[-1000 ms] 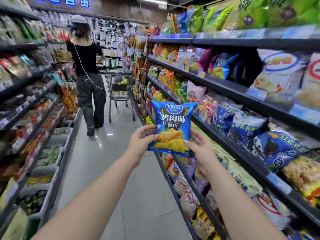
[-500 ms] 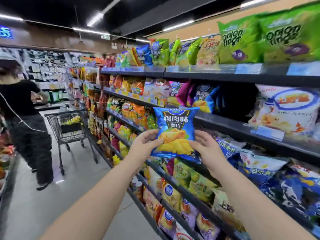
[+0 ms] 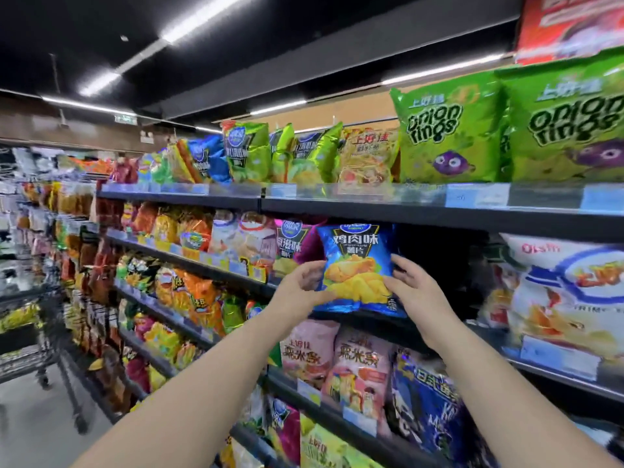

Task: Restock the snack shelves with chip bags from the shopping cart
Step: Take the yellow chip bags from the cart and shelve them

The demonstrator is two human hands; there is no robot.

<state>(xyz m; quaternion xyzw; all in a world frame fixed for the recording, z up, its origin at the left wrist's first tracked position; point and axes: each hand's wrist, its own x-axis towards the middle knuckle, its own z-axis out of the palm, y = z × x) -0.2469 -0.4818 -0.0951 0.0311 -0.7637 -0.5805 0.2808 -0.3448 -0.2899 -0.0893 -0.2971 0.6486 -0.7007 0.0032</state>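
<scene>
Both hands are on it! The left hand [image 3: 300, 292] and right hand [image 3: 415, 292] pinch the blue chip bag [image 3: 358, 265] by its lower sides, upright at the shelf lip [image 3: 368, 320]. The risk: set too near the front, the puffy bag could topple off, or its top could snag the upper shelf [image 3: 371, 211] at twelve o'clock. A dark gap [image 3: 439, 265] opens at three o'clock, and the purple bag [image 3: 290, 244] crowds nine.
</scene>
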